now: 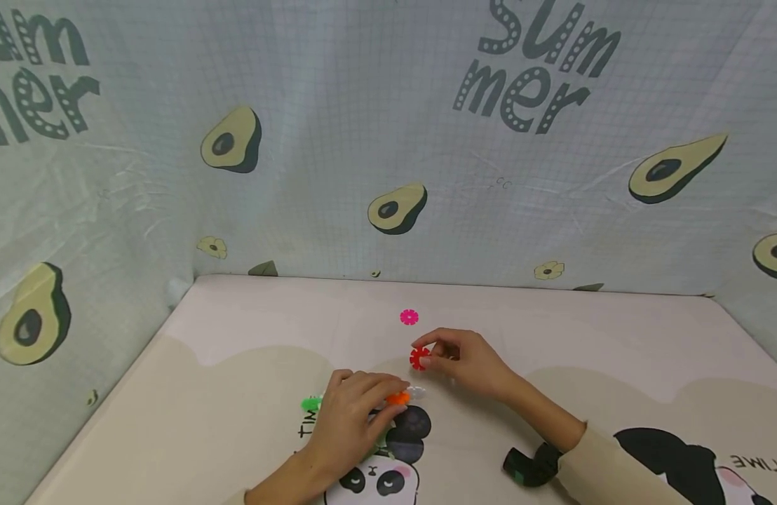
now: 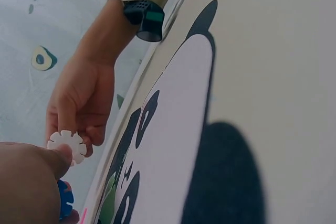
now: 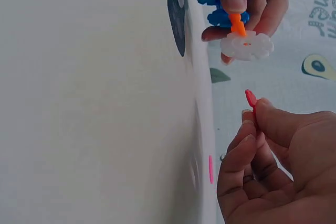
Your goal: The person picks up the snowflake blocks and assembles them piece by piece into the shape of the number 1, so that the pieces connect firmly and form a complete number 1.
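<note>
The right hand (image 1: 463,360) pinched a red notched plastic disc (image 1: 416,360) just beyond, and apart from, the white notched plastic disc (image 3: 255,50) ending the crosswise multicoloured plastic-disc chain (image 3: 219,19) that the left hand (image 1: 358,407) gripped.

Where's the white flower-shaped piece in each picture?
Head: the white piece is low, near the middle.
Left wrist: the white piece is at lower left.
Right wrist: the white piece is upper right.
Shared landmark: the left hand, close by each time.
</note>
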The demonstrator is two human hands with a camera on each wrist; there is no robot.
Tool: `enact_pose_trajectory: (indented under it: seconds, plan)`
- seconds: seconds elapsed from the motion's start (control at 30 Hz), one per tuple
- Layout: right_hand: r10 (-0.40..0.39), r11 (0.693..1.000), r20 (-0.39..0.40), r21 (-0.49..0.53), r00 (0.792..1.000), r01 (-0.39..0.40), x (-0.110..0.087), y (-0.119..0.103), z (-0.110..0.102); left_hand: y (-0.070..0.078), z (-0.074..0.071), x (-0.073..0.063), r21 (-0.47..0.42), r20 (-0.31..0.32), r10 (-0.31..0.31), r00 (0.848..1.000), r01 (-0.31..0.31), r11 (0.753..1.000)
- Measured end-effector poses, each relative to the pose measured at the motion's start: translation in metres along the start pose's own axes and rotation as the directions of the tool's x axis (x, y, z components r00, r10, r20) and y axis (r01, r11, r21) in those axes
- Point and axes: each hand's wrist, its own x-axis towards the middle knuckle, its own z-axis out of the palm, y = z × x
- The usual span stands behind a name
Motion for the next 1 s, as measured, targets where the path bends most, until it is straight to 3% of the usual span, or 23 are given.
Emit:
enact_pose_trajectory:
  seconds: [0.2, 0.4, 0.67, 1.0]
  plan:
    - [0.017, 1.0, 0.015, 0.013, 1.0, -0.017, -0.015, 0.002, -0.004, -0.001, 0.002, -0.002, 0.014, -0.001, -0.022, 1.0, 0.022, 1.0]
    - [0.063, 0.992, 0.045, 0.102, 0.997, -0.068, -0.03, 0.002, -0.006, 0.0, 0.002, -0.003, -0.008, 0.03, -0.053, 0.998, 0.053, 0.999]
    - [0.106, 0.969, 0.057, 0.218, 0.993, -0.116, -0.045, -0.001, -0.007, -0.002, 0.003, -0.004, -0.058, 0.039, -0.015, 0.999, 0.018, 0.998]
    - [0.126, 0.936, 0.069, 0.322, 0.99, -0.142, -0.05, 0.0, -0.001, -0.001, 0.002, -0.006, -0.081, 0.062, -0.023, 0.998, 0.028, 0.996]
